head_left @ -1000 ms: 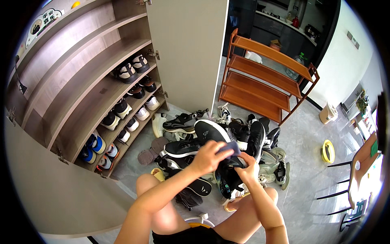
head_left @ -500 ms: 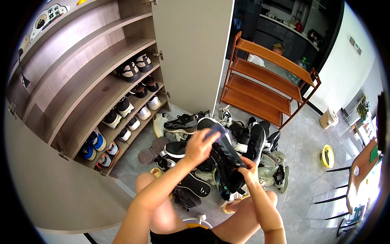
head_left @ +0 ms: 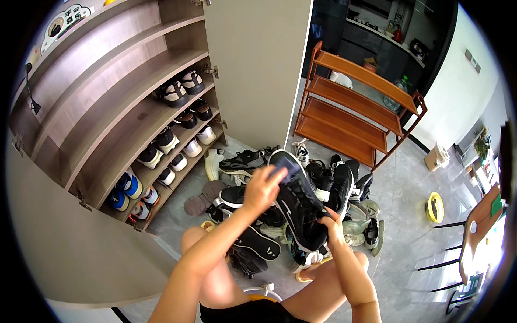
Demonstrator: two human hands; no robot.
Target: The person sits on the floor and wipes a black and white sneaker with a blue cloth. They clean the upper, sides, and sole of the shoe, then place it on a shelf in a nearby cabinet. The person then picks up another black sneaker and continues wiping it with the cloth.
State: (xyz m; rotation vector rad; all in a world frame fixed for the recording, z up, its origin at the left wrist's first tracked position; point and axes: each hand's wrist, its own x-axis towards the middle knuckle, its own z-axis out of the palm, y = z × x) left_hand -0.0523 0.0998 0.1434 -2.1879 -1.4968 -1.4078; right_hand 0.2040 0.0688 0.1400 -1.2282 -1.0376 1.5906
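Observation:
Above the heap of shoes point(head_left: 253, 161), a black sneaker point(head_left: 296, 207) with a white sole edge is held with its toe pointing away. My right hand point(head_left: 330, 223) grips it by the heel collar, fingers closed. My left hand point(head_left: 263, 189) is closed on a small dark bluish thing point(head_left: 286, 168), which looks soft like a cloth but is smeared by motion. That thing lies against the toe of the sneaker. My left fingertips are partly blurred.
At the left stands an open shoe cabinet point(head_left: 124, 121) with pairs on its lower shelves. Its door point(head_left: 253, 70) swings out behind the heap. A brown wooden rack point(head_left: 344, 129) stands at the back right, a yellow basin point(head_left: 434, 208) and chair point(head_left: 474, 231) further right.
The sneaker has turned in my hands, so its laces and opening face up more. My left hand and the bluish thing have shifted slightly left along the toe.

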